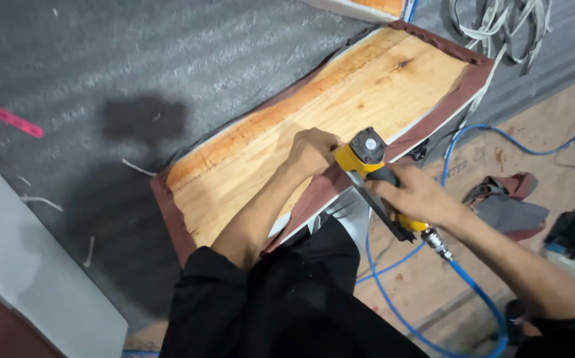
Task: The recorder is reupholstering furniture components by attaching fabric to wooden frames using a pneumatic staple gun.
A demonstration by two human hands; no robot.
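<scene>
The yellow pneumatic staple gun (375, 174) sits nose-down on the near edge of the wooden board (314, 113), over maroon fabric (436, 113) wrapped around that edge. The right hand (417, 195) grips its handle; the left hand (312, 151), fisted, pinches the fabric just beside it. A blue air hose (473, 292) trails across the floor.

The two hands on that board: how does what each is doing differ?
The right hand wraps the grip of the yellow and black staple gun, which trails a blue air hose; the left hand holds no tool and presses dark red fabric onto the wooden board. The right hand hangs past the board's edge, the left rests on it. Both are bare and meet at the same edge.
</scene>
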